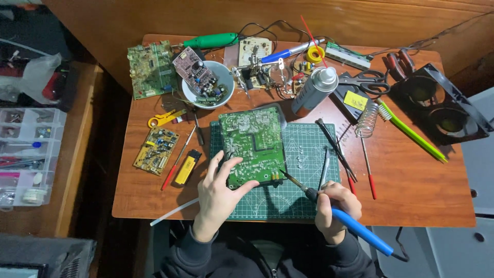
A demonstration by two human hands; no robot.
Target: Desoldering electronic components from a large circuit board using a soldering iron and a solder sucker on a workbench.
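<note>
Left hand (218, 188) lies on the near left corner of the green circuit board (252, 146), fingers spread across its face and thumb hooked along the near edge. The board lies flat on the green cutting mat (303, 154), in the middle of the wooden surface (411, 190). Right hand (337, 208) is curled tight around the blue-handled soldering iron (355, 226), and the iron's tip meets the board's near right corner. Just right of the tip, tweezers (323, 167) lie on the mat. Behind the board, a white bowl (226, 85) holds a small purple board, and a spray can (315, 92) lies tilted beside it. A yellow lighter (186, 167) lies left of the mat.
</note>
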